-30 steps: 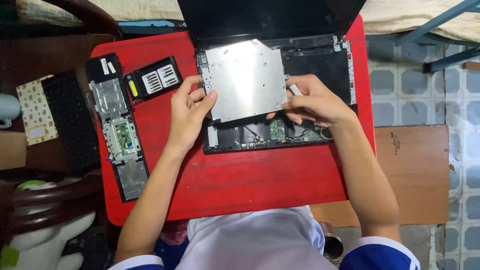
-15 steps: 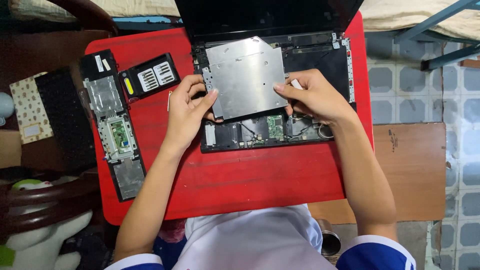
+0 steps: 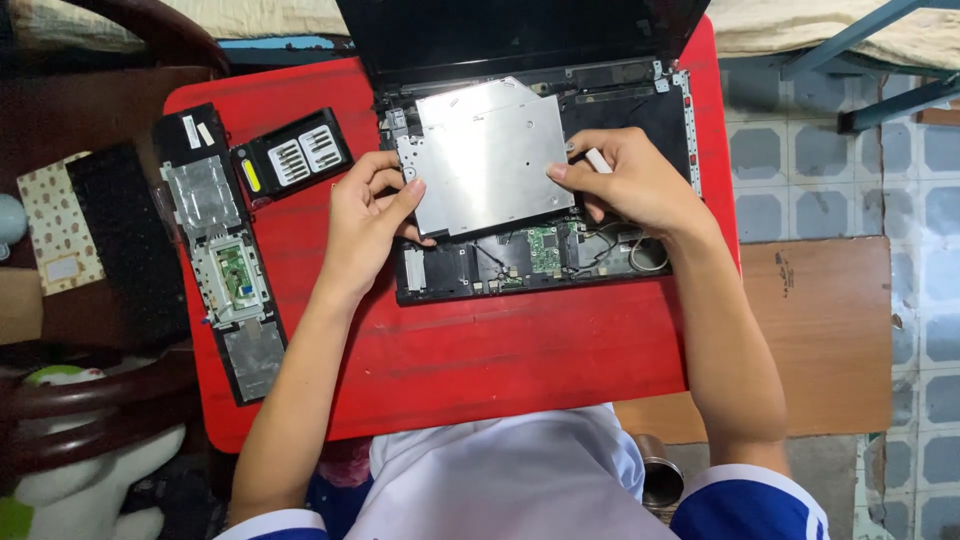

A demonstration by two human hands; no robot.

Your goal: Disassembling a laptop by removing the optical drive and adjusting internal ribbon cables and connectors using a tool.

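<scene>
An opened black laptop base point(image 3: 640, 110) lies on a red table point(image 3: 500, 350), its circuit board point(image 3: 540, 250) exposed. Over it sits a flat silver optical drive point(image 3: 490, 155), slightly tilted. My left hand point(image 3: 370, 210) grips the drive's left edge with thumb and fingers. My right hand point(image 3: 625, 180) pinches its right edge and also holds a small white tool point(image 3: 597, 160) between the fingers. The laptop's dark screen point(image 3: 520, 35) stands open at the table's far edge.
A removed palmrest panel point(image 3: 225, 260) lies along the table's left side, next to a black screwdriver bit case point(image 3: 292, 158). A black keyboard point(image 3: 125, 240) rests left of the table. A brown board point(image 3: 830, 330) lies on the tiled floor at right.
Both hands shifted the silver drive slightly up and left over the laptop base; the grip on its two edges stays the same.
</scene>
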